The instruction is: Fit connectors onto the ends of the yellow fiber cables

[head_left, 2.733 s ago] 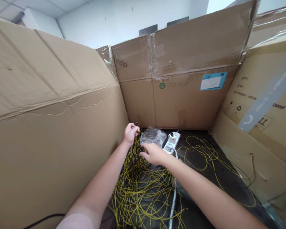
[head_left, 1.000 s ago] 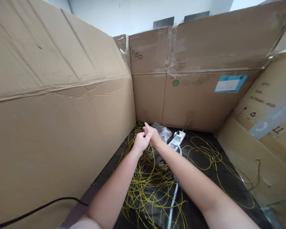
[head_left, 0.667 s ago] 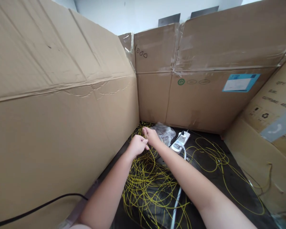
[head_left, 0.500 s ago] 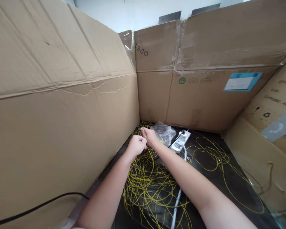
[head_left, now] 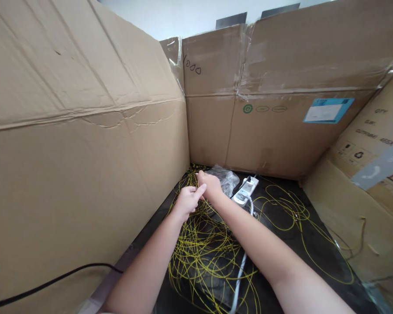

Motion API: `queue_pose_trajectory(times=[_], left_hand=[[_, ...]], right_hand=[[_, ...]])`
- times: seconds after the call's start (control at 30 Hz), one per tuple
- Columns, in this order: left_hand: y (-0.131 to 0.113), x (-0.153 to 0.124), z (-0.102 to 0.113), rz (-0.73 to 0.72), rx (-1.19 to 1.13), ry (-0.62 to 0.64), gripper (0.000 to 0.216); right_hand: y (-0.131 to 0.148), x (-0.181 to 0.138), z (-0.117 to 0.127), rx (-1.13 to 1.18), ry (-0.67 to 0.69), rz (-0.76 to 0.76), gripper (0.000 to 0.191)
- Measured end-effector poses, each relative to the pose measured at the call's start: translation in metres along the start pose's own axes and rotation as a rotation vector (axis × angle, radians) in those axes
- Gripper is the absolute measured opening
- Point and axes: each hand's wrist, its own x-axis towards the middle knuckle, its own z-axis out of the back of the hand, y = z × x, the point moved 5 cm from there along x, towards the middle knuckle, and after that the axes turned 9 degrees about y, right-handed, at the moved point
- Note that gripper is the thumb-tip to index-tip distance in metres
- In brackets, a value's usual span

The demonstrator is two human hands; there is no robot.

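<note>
A large tangle of thin yellow cable (head_left: 190, 253) lies on the dark surface below and between my forearms. Its far end bunches up near the corner of the boxes. My left hand (head_left: 190, 200) is at the tangle's far part, fingers curled and thumb stretched toward the other hand. Just beyond and to its right, my right hand (head_left: 210, 185) is closed, with its fingertips at the yellow strands. The two hands are close together, almost touching. Exactly which strand each one grips is too small to make out.
Tall cardboard walls stand at left (head_left: 118, 174), back (head_left: 212, 126) and right. A clear plastic bag (head_left: 227, 179) and a white power strip (head_left: 246, 192) with a white cord (head_left: 239, 274) lie beyond my right forearm. Looser yellow loops (head_left: 283, 229) lie farther right. A black cable (head_left: 52, 283) runs at lower left.
My left thumb has stretched out from a more closed pinch, toward my right hand. My right hand has turned slightly and stays at the strands. The view has shifted slightly.
</note>
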Motion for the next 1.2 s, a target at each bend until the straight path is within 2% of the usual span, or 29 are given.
queue_pose_trajectory(times=[0.17,0.33,0.4,0.47,0.57,0.67,0.73,0.87,0.93,1.0,1.1,1.13,1.2], left_hand=[[0.005,0.004,-0.006,-0.029,-0.055,-0.035,0.038],[-0.001,0.007,0.000,-0.040,-0.146,-0.022,0.029],[-0.015,0.000,0.006,-0.034,-0.230,0.067,0.025],[-0.037,-0.013,0.012,-0.074,-0.399,0.223,0.021],[-0.077,-0.038,0.031,-0.295,-0.526,0.270,0.013],[-0.101,-0.055,0.038,-0.458,-0.432,0.245,0.019],[-0.100,-0.053,0.032,-0.452,-0.209,0.211,0.020],[-0.064,-0.024,0.023,-0.293,0.500,0.073,0.026],[-0.044,-0.011,0.027,-0.216,0.721,-0.036,0.025],[-0.035,-0.006,0.032,-0.241,0.722,-0.129,0.026],[-0.042,-0.012,0.028,-0.373,0.492,-0.171,0.033],[-0.045,-0.014,0.021,-0.394,0.380,-0.126,0.034],[-0.050,-0.015,-0.003,-0.373,0.138,0.066,0.031]], right_hand=[[0.002,-0.001,0.008,-0.053,-0.006,0.007,0.037],[-0.002,-0.002,0.006,-0.025,0.011,0.014,0.037],[-0.005,-0.001,0.003,0.005,0.025,0.015,0.037],[-0.009,0.001,-0.004,0.042,0.047,0.010,0.037],[-0.013,0.005,-0.018,0.105,0.087,-0.006,0.038],[-0.014,0.008,-0.030,0.162,0.134,-0.014,0.040],[-0.013,0.008,-0.030,0.195,0.156,-0.002,0.034],[-0.026,0.006,-0.005,0.241,0.164,0.026,0.025],[-0.042,0.000,0.017,0.258,0.164,0.015,0.027],[-0.060,-0.013,0.039,0.277,0.131,0.002,0.027],[-0.079,-0.045,0.064,0.336,0.059,-0.025,0.027],[-0.082,-0.057,0.068,0.388,0.041,-0.026,0.027],[-0.084,-0.082,0.071,0.637,0.038,-0.013,0.026]])
